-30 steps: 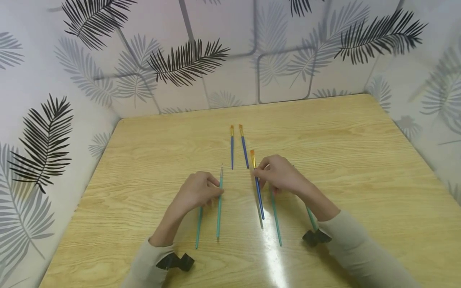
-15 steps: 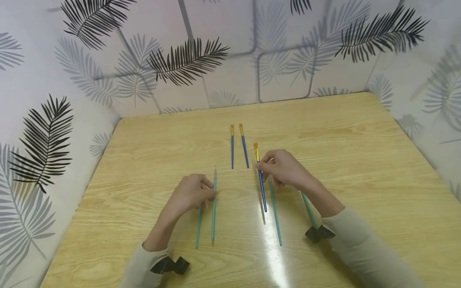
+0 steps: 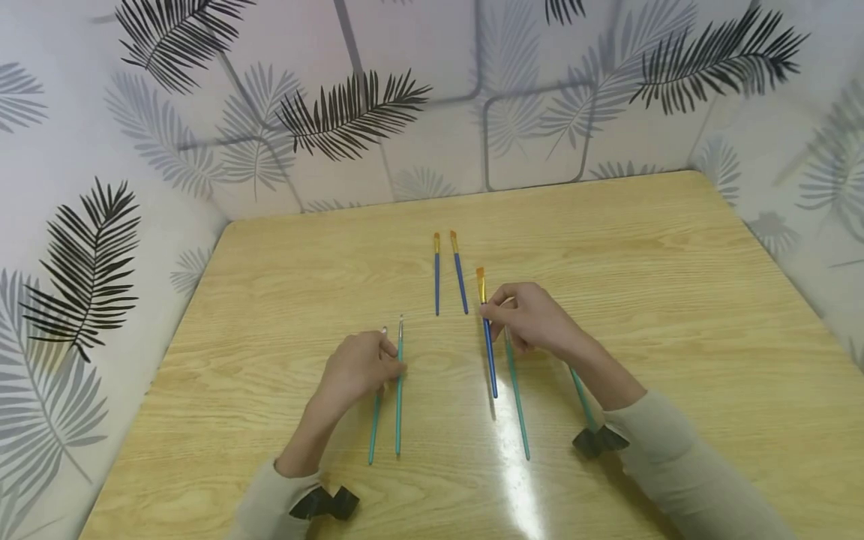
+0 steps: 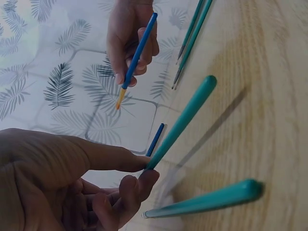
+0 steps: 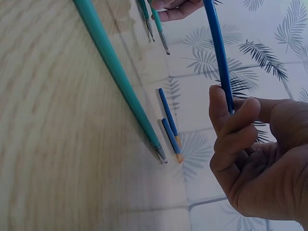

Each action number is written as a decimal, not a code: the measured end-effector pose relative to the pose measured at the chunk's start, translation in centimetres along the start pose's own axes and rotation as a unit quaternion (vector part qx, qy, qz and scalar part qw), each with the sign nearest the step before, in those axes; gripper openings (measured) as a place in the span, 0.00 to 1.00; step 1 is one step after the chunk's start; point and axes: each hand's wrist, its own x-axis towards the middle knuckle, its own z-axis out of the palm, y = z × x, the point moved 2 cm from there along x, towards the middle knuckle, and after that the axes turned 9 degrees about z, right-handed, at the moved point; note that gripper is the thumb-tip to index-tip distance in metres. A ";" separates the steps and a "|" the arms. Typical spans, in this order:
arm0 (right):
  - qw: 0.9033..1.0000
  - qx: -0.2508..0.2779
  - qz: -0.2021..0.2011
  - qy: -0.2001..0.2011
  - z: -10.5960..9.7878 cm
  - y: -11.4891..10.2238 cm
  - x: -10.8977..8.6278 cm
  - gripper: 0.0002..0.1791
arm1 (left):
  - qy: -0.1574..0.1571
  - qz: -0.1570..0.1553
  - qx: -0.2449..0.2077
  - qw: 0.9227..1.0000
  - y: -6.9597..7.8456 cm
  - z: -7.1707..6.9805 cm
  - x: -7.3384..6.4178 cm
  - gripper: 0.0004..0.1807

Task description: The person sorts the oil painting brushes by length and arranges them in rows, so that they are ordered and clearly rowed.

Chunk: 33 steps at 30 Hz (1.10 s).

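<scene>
In the head view my left hand [image 3: 356,367] pinches a teal paintbrush [image 3: 398,412] between thumb and finger, bristles pointing away from me. The left wrist view shows its handle [image 4: 185,120] raised over the table, casting a shadow. Another teal paintbrush [image 3: 374,431] lies partly hidden beneath that hand. My right hand [image 3: 533,319] pinches a blue paintbrush [image 3: 490,356] with a gold ferrule and orange bristles; its handle [image 5: 219,53] is raised in the right wrist view. Close by lies a teal paintbrush [image 3: 518,409], its bristle end near the right fingers.
Two blue paintbrushes, one straight [image 3: 437,277] and one slanted [image 3: 460,277], lie farther back on the wooden table [image 3: 648,255]. A further teal paintbrush [image 3: 583,397] is partly covered by the right forearm. Leaf-patterned wall covering [image 3: 432,165] borders the table's back and sides.
Over the last second, my left hand has shifted slightly left with the teal paintbrush. The right hand has carried the blue paintbrush a little right and away from me, then stayed nearly still.
</scene>
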 end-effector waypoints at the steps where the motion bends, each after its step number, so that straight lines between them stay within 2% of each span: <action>1: 1.000 -0.001 -0.002 0.000 -0.1 0.0 0.1 0.17 | 0.001 0.002 0.004 1.000 0.0 0.1 -0.1 0.10; 12: 1.000 0.011 -0.017 0.023 -1.7 -1.5 1.5 0.18 | 0.004 0.020 0.019 1.000 0.4 0.5 -0.4 0.09; 20: 0.999 0.024 -0.010 0.021 -1.4 -2.0 1.7 0.18 | 0.009 0.024 0.025 0.999 0.5 0.7 -0.5 0.07; 28: 0.999 0.029 -0.005 0.022 -1.3 -2.2 1.7 0.17 | 0.017 0.038 0.055 0.998 0.6 0.9 -0.7 0.12; 33: 0.999 0.026 -0.011 0.023 -1.3 -2.3 1.8 0.16 | 0.019 0.041 0.058 0.997 0.4 1.0 -0.7 0.10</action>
